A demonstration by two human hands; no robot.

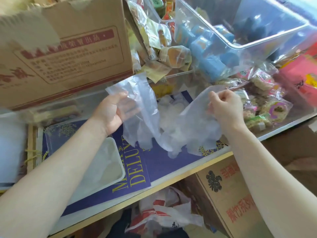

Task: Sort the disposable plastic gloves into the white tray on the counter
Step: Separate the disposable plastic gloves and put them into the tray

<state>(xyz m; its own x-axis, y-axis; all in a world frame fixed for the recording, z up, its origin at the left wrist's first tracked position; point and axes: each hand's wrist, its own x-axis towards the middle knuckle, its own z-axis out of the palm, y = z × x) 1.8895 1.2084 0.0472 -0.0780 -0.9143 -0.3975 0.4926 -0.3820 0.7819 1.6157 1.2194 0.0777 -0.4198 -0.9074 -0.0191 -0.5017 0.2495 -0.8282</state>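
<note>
Hands left and right each pinch 1 glove, cuffs up, glove-fingers hanging down.

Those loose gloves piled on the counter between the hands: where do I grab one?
Probably pinch a raised edge of the crumpled glove pile from above. It is thin, limp film lying on the counter, so there is no firm side to grip. The right hand is nearer.

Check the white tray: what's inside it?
The tray seems to hold thin clear plastic, likely gloves, near its right end. The left forearm covers its near-left part, so the contents there can't be seen.
</note>
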